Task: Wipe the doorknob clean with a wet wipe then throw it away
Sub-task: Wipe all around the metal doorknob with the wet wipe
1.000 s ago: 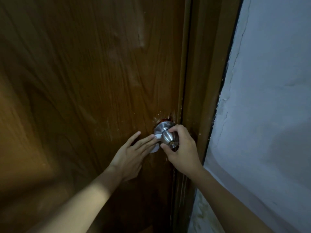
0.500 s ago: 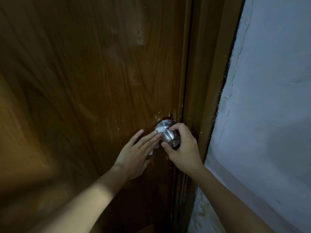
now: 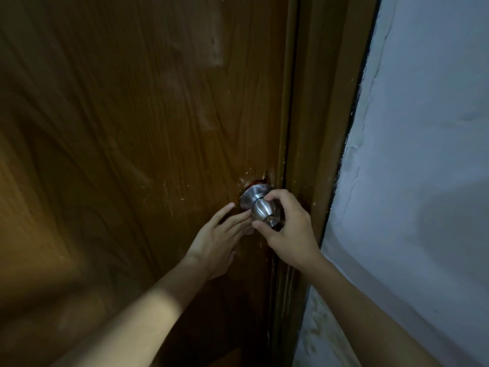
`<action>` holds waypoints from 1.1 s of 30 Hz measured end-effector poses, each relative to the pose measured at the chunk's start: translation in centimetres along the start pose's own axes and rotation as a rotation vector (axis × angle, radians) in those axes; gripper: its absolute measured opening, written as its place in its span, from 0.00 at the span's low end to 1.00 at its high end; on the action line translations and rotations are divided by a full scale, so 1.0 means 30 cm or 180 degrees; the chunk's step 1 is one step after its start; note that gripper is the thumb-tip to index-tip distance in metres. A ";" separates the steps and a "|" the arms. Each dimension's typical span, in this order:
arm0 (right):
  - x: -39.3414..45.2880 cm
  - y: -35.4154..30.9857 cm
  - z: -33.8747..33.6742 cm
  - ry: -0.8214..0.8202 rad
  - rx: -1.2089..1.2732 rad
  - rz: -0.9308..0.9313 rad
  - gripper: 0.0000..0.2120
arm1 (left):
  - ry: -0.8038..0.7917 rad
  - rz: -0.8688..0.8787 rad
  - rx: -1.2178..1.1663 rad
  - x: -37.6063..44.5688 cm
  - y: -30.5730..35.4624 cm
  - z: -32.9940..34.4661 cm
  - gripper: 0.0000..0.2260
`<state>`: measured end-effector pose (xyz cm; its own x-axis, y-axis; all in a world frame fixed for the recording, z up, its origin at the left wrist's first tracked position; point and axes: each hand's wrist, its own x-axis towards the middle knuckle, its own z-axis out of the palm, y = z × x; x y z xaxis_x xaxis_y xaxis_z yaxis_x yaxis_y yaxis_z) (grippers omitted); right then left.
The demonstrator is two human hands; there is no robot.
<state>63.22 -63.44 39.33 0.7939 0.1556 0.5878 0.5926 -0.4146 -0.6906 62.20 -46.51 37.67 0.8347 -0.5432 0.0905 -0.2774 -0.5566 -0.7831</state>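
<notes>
A brushed-steel round doorknob (image 3: 262,208) with a keyhole sticks out of the brown wooden door (image 3: 132,133) near its right edge. My right hand (image 3: 292,233) grips the knob from the right, with the forefinger on top and the thumb below. My left hand (image 3: 218,242) reaches in from the lower left, its fingers stretched flat against the knob's neck and underside. The wet wipe (image 3: 250,231) is almost wholly hidden under those fingers. Only a pale sliver shows at the fingertips.
The round metal plate (image 3: 248,196) behind the knob sits in a chipped, reddish hole in the door. The brown door frame (image 3: 322,133) runs just right of the knob. Beyond it is a cracked pale blue-grey wall (image 3: 423,160).
My left fingers have slid down and under the knob, and the white wipe that showed beside it is now covered. My right hand keeps its grip on the knob.
</notes>
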 end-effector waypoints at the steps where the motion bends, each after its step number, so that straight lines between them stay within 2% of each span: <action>1: -0.001 -0.001 0.000 -0.0005 0.0011 0.0006 0.21 | 0.0028 0.0008 0.0031 -0.010 -0.013 0.001 0.32; 4: -0.003 -0.003 -0.002 -0.0009 0.0058 0.0008 0.21 | 0.0050 0.0005 0.0053 -0.040 -0.062 0.002 0.36; 12: -0.002 0.000 -0.002 -0.0073 0.0118 0.0102 0.21 | 0.0050 0.0178 -0.0031 -0.021 -0.061 -0.004 0.36; 16: -0.008 0.004 -0.036 -0.0311 0.0610 0.0333 0.23 | 0.0016 0.0135 -0.0024 -0.019 -0.049 0.017 0.35; 19: -0.015 0.009 -0.075 -0.0476 0.0859 0.0617 0.30 | -0.0064 -0.0008 -0.0026 -0.001 0.008 0.013 0.33; 22: -0.034 0.013 -0.097 -0.0251 0.0930 0.0691 0.34 | -0.0180 -0.0065 -0.0048 0.043 0.076 0.000 0.33; 30: -0.106 0.052 -0.147 0.0423 0.0817 0.0699 0.27 | -0.0150 -0.0122 0.0038 0.071 0.089 -0.010 0.37; 33: -0.122 0.058 -0.113 0.0040 0.0650 0.0905 0.21 | -0.0163 -0.0131 -0.0133 0.018 0.045 0.009 0.43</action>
<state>60.90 -67.76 37.40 0.9301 0.0481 0.3641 0.3640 -0.2515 -0.8968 62.40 -47.39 36.49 0.8687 -0.4871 0.0895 -0.2612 -0.6042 -0.7528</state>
